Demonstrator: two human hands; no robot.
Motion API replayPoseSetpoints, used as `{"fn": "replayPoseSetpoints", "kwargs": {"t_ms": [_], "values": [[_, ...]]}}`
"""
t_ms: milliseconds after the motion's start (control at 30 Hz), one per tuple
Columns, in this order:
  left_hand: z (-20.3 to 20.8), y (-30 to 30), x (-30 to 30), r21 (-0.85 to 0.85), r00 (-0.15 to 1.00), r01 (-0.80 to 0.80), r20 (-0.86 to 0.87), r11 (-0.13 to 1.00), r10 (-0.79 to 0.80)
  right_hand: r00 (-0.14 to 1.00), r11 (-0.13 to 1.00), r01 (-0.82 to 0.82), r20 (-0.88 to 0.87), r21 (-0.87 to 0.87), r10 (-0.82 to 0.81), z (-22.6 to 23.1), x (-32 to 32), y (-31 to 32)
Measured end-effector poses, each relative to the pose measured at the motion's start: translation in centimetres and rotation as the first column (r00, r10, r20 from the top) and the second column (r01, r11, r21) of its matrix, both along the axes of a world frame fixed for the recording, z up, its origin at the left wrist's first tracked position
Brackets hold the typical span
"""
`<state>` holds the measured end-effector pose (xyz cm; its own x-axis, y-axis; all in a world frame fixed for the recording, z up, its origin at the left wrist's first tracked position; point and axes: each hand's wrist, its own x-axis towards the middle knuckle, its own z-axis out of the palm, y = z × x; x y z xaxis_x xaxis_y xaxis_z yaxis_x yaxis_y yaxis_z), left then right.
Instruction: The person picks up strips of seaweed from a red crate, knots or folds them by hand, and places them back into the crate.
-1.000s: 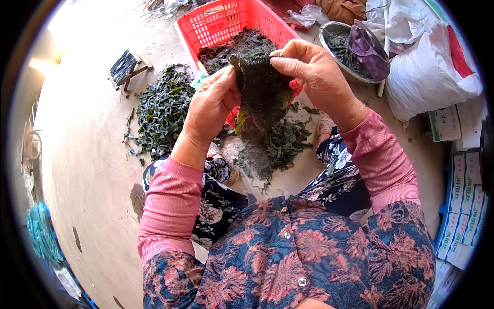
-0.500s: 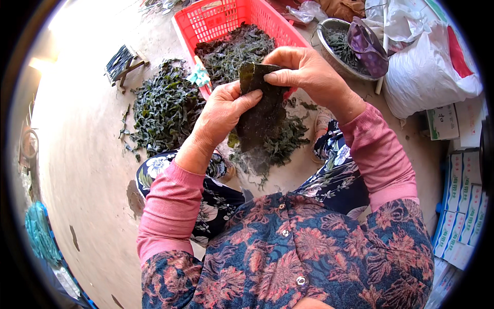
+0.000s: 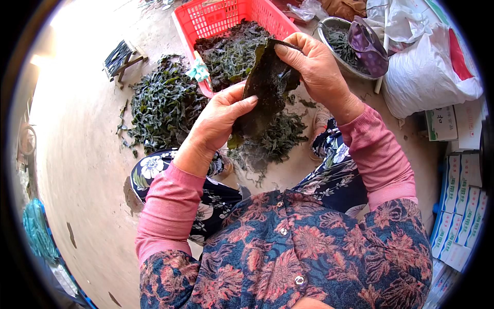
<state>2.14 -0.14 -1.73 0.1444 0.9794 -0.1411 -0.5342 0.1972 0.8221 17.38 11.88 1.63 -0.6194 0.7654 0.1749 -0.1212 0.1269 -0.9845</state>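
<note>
A broad, dark green piece of seaweed [image 3: 266,85] stretches between my hands, above the floor and in front of the red basket. My left hand [image 3: 220,114] pinches its left edge, thumb on top. Higher up, my right hand [image 3: 320,67] grips the upper right corner between thumb and fingers. Beneath it, between my feet, lies a small heap of seaweed [image 3: 280,136], partly hidden by the held piece. A larger seaweed pile [image 3: 164,105] rests on the floor to the left. More seaweed [image 3: 229,54] fills the red plastic basket [image 3: 278,20].
A small folding stool [image 3: 123,62] stands at the far left. On the right are a basin [image 3: 334,49] holding seaweed and a purple cloth, a stuffed white sack [image 3: 429,77], and stacked white-and-blue boxes [image 3: 458,206]. A pale blue-green tie [image 3: 198,70] hangs at the basket's corner.
My right hand has moved up and right, away from the left. The seaweed between them is now spread wider and tilted, and both hands still hold it.
</note>
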Motion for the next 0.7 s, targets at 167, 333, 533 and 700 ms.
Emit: {"fn": "replayPoseSetpoints", "kwargs": {"t_ms": [167, 333, 533, 700], "values": [[-1.9, 0.3, 0.5, -0.024, 0.988, -0.154, 0.002, 0.988, 0.154, 0.983, 0.982, -0.091, -0.173, -0.167, 0.062, -0.6, -0.3, -0.1], [-2.0, 0.2, 0.6, 0.051, 0.940, -0.252, -0.225, 0.966, 0.257, 0.981, 0.980, -0.080, -0.187, -0.184, 0.045, -0.5, -0.3, -0.1], [-2.4, 0.2, 0.7, 0.102, 0.890, -0.287, -0.339, 0.952, 0.305, 0.996, 0.996, -0.079, 0.044, 0.050, 0.077, 0.3, 0.1, -1.0], [-3.0, 0.0, 0.1, 0.167, 0.821, -0.286, -0.465, 0.944, 0.331, 0.979, 0.948, -0.055, 0.205, 0.313, -0.011, 0.0, 0.2, -1.4]]}}
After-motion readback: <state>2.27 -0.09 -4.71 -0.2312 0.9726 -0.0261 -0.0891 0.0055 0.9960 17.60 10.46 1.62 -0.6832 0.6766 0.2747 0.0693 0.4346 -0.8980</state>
